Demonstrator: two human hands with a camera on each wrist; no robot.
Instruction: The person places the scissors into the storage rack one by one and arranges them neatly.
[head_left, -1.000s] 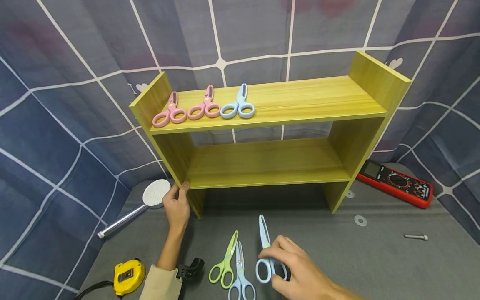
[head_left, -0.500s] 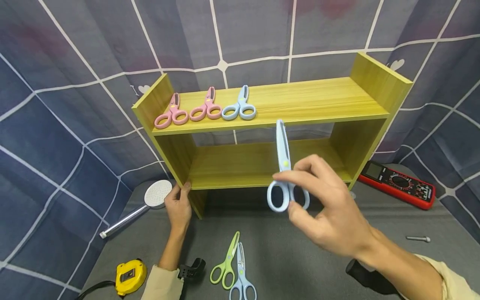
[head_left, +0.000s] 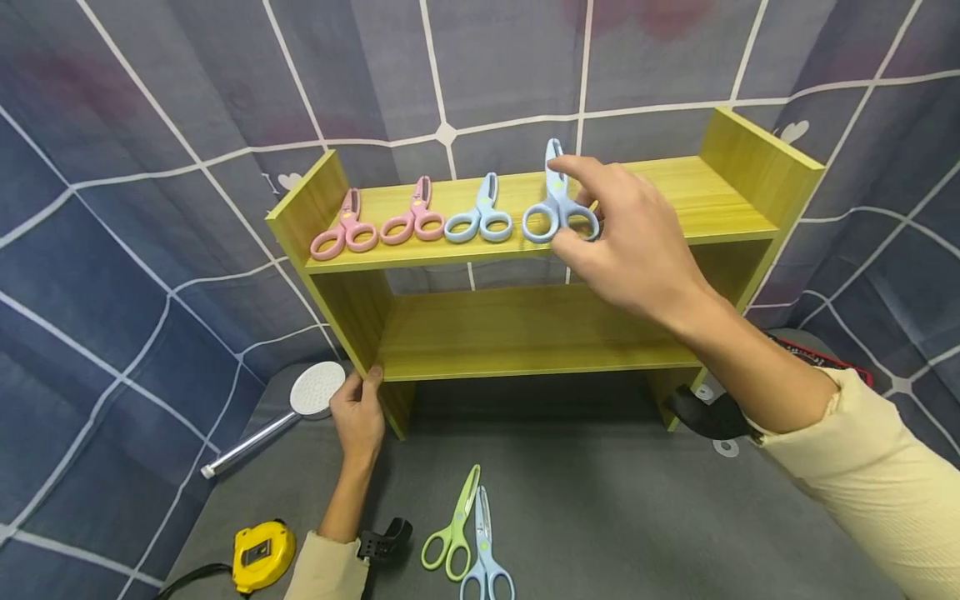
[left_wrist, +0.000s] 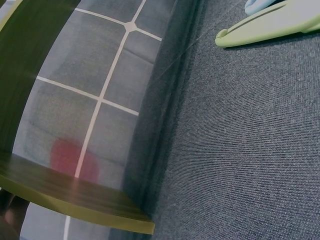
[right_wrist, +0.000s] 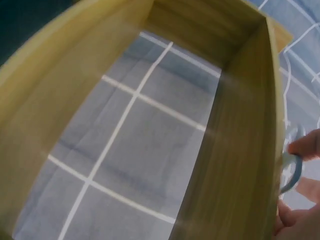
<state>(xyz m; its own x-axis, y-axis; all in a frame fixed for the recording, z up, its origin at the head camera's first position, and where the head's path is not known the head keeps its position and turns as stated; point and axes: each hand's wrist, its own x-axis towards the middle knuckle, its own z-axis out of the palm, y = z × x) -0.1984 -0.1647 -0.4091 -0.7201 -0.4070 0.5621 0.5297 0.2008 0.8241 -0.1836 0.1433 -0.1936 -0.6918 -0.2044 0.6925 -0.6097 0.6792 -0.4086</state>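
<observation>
The shelf [head_left: 637, 196] looks like smooth yellow wood-grain board — faintly glossy. The scissors [head_left: 558, 208] have matt pastel plastic handles. The table cover [left_wrist: 250, 140] is grey ribbed cloth — rough, dull.

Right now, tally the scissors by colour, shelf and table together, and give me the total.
Pink scissors: 2, both on the top shelf.
Blue scissors: 3, one on the shelf, one held by the right hand at the shelf, one on the table.
Green scissors: 1, on the table.
Total: 6
</observation>
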